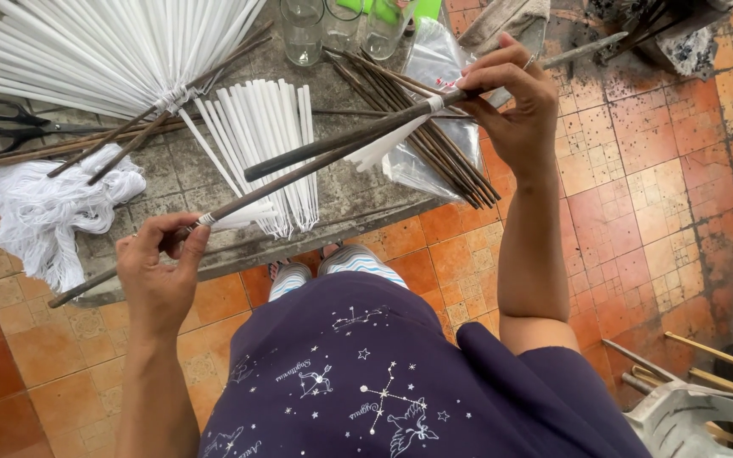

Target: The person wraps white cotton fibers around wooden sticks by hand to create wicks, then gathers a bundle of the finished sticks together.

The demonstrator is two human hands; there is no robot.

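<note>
My left hand (159, 271) pinches a long dark stick (299, 174) near its lower end, where a white band wraps it. My right hand (515, 102) grips the upper part of the same stick together with a thicker dark rod (332, 146), at a white wrapped spot with a white strip hanging from it. Both sticks slant above a round grey stone table (358, 199). A small bunch of white strips (269, 140) lies on the table under the sticks.
A large fan of white strips tied to dark sticks (103, 51) lies at the back left. Black scissors (10, 123), a hank of white thread (44, 212), loose dark sticks (434, 144) on a clear plastic bag (434, 68) and glass jars (303, 30) are on the table. A plastic chair (706, 399) stands at the lower right.
</note>
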